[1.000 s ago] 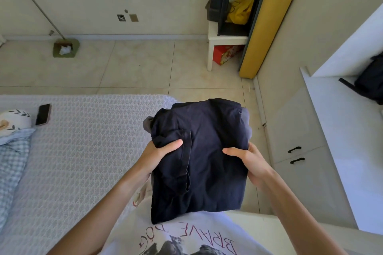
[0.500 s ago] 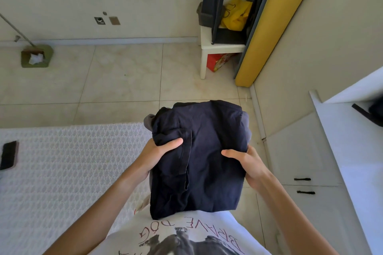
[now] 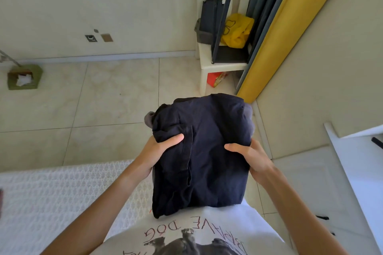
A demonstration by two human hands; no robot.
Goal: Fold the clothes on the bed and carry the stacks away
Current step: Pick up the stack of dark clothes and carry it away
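One stack (image 3: 204, 151) of folded clothes is being held by two hands in front of the chest, above the floor and just past the bed (image 3: 51, 198) edge. It is showing dark navy fabric on top with a grey layer peeking out beneath. Its long axis is running away from the body. The left hand (image 3: 154, 154) and right hand (image 3: 251, 158) are each gripping one side, thumbs lying on top.

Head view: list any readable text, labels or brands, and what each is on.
"BRAVE DOG": red letters on the person's white printed T-shirt, upside down to the camera, above a dark animal print.
Black marking on the crumpled yellow plastic bag: not readable.
Print on the red cardboard box under the white side table: too blurred to read.
Folded dark navy clothes stack: no text visible.
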